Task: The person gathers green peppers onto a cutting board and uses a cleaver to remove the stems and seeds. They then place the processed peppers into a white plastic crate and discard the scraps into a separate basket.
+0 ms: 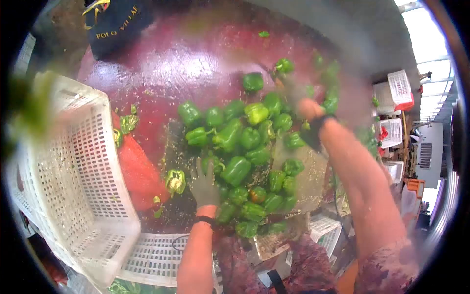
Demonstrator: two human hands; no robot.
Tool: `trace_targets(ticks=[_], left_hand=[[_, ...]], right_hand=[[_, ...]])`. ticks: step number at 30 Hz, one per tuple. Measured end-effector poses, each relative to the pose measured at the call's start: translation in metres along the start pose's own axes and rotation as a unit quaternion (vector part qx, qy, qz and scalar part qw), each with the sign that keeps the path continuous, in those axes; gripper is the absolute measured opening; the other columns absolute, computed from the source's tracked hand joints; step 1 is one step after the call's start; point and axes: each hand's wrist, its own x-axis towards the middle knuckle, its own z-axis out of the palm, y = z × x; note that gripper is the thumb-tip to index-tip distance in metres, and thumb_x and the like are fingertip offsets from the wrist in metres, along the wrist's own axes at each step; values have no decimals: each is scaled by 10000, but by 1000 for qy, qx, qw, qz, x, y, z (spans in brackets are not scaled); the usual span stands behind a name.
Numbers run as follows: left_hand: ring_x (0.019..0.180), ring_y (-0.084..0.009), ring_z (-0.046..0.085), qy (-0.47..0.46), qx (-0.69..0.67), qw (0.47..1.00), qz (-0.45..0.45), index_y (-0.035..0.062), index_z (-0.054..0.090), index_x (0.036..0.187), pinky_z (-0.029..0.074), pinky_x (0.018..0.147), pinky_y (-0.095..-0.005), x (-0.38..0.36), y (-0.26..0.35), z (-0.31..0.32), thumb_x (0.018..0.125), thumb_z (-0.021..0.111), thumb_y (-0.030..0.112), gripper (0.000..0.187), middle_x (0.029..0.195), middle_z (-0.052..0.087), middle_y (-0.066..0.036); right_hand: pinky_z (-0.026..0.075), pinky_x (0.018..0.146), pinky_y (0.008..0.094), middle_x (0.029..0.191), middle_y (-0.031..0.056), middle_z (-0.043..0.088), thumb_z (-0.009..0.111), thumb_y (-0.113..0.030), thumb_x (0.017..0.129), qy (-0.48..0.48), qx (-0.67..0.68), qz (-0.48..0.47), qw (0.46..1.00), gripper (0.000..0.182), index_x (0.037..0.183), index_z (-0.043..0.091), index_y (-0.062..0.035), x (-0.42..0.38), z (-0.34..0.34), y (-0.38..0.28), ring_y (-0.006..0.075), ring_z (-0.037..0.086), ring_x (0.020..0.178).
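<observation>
Green bell peppers lie in a loose heap on the table in the middle of the head view. My left hand, in a pale glove, rests at the heap's left side with its fingers stretched out, beside a pepper at its fingertips. To its left lies a cut-open bell pepper with its pale seed core showing. My right hand is over the right side of the heap, badly blurred. I cannot make out its fingers or whether it holds something. A dark shape lies below its wrist.
A large white perforated crate stands at the left, with another white crate below. Red material lies beside it. A dark bag sits at the far left of the reddish tabletop. More crates stand at the right.
</observation>
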Motion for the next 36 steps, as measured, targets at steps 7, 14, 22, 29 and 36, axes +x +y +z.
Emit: trace_targets(ticks=[7, 14, 22, 29, 36], left_hand=[[1360, -455, 392, -5, -35, 999, -25, 243, 436, 1487, 413, 1076, -513, 2, 5, -2, 668, 607, -5, 872, 1577, 324, -143], [1370, -431, 396, 30, -56, 998, -19, 263, 337, 1534, 397, 1120, -444, -6, -1, 2, 758, 625, -20, 875, 1568, 320, -171], [1346, -393, 437, 220, 3, 976, 7, 43, 437, 1457, 337, 1139, -484, -76, 66, -1, 920, 554, 69, 550, 1501, 411, -217], [1020, -326, 666, -349, -135, 860, 348, 37, 553, 1314, 542, 809, -467, -255, 213, 83, 790, 667, 125, 543, 1159, 665, -133], [1008, -338, 675, -571, 210, 786, 115, 93, 593, 1291, 539, 864, -477, -250, 195, 268, 866, 633, 399, 525, 1214, 659, -169]], right_hand=[[557, 748, 444, 983, 190, 709, 602, -279, 879, -155, -150, -179, 960, 316, 1131, 685, -109, -12, -12, 9, 348, 701, 876], [520, 763, 472, 956, 237, 675, 592, -237, 878, -165, 52, -66, 983, 443, 1319, 575, -199, -165, -51, 63, 408, 668, 882], [527, 763, 434, 982, 234, 666, 665, -148, 824, -95, 221, -28, 970, 533, 1348, 569, -167, -321, 76, 171, 392, 662, 889], [492, 675, 307, 894, 59, 685, 731, -142, 843, -6, 564, 258, 785, 578, 1383, 545, -52, -462, 178, 199, 114, 595, 793], [451, 612, 247, 872, 11, 604, 671, -80, 837, 47, 703, 379, 600, 603, 1407, 498, 8, -518, 238, 222, 61, 529, 724]])
